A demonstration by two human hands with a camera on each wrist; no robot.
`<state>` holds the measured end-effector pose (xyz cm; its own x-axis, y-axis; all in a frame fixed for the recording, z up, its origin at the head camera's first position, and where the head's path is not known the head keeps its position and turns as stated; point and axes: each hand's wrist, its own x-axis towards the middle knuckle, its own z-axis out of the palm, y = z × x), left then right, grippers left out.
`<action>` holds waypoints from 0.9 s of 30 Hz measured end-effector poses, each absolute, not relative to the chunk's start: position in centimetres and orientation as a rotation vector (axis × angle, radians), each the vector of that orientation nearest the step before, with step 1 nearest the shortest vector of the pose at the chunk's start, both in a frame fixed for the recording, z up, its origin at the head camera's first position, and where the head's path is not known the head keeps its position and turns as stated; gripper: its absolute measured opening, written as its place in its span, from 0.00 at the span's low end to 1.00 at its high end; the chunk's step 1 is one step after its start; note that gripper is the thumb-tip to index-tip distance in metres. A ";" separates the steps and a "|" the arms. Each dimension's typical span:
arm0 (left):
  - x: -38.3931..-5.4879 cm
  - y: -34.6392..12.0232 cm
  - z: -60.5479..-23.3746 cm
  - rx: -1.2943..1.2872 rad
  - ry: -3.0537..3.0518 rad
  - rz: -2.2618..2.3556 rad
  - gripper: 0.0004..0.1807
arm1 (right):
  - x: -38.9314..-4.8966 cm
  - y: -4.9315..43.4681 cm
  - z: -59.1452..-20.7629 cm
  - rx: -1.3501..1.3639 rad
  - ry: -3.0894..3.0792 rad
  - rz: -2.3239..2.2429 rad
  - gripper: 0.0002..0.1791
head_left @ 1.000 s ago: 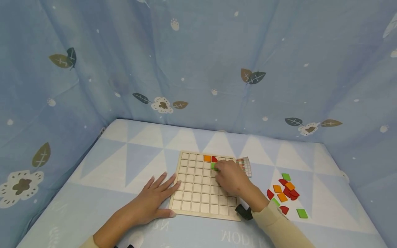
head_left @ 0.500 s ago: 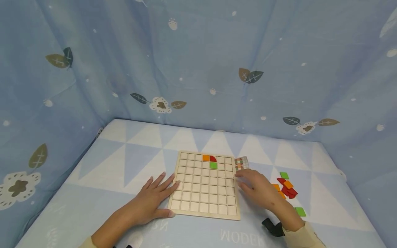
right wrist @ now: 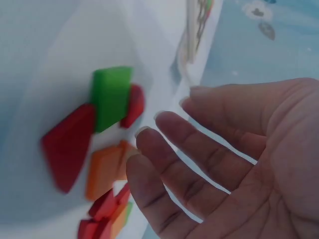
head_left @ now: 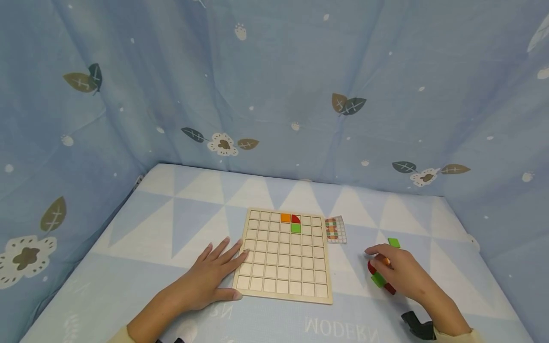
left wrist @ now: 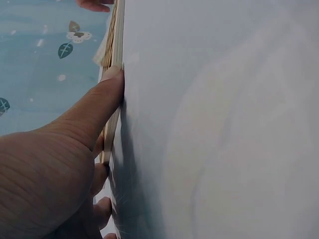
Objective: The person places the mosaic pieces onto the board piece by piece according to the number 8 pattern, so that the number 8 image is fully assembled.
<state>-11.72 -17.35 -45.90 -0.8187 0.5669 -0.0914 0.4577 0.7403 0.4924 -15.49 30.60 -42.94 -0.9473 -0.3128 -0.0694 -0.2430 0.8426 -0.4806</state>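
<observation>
My left hand (head_left: 210, 274) lies with spread fingers at the left edge of a wooden grid board (head_left: 283, 261); in the left wrist view its thumb (left wrist: 102, 97) presses against the board's side. Set in the board's upper cells are an orange square (head_left: 285, 217), a red quarter-circle (head_left: 295, 219) and a green square (head_left: 296, 228). To the right, my right hand (head_left: 403, 272) hovers over loose coloured tiles, hiding some of them. Its fingers are loosely bent with nothing between them. Near them in the right wrist view are a green tile (right wrist: 111, 98), red tile (right wrist: 70, 147) and orange tile (right wrist: 102, 172).
A small printed pattern card (head_left: 336, 230) lies against the board's right edge. Beyond the right hand sits another green tile (head_left: 393, 242). A black device (head_left: 417, 326) is at the right wrist. Patterned curtains (head_left: 274, 95) stand around the cloth-covered table (head_left: 206, 190).
My right hand has left the green square in the board's second row and moved right, past the card, to the loose tiles. My left hand has stayed at the board's edge.
</observation>
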 end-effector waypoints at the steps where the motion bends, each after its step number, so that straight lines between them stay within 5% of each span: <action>1: -11.7 -17.3 -45.9 0.806 2.706 0.674 0.50 | -15.4 30.8 -43.1 -0.422 2.869 -0.716 0.14; 12: -11.7 -17.2 -45.8 0.789 2.715 0.653 0.50 | -15.2 31.7 -44.1 -0.546 2.905 -0.511 0.12; 27: -11.7 -17.2 -45.8 0.809 2.716 0.653 0.50 | -16.3 31.2 -43.8 -0.335 2.791 -0.523 0.09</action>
<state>-11.67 -17.23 -45.81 -0.8200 0.5647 -0.0929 0.4607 0.7476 0.4783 -16.27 31.22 -43.82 -0.9334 -0.2753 -0.2302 -0.1733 0.9075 -0.3826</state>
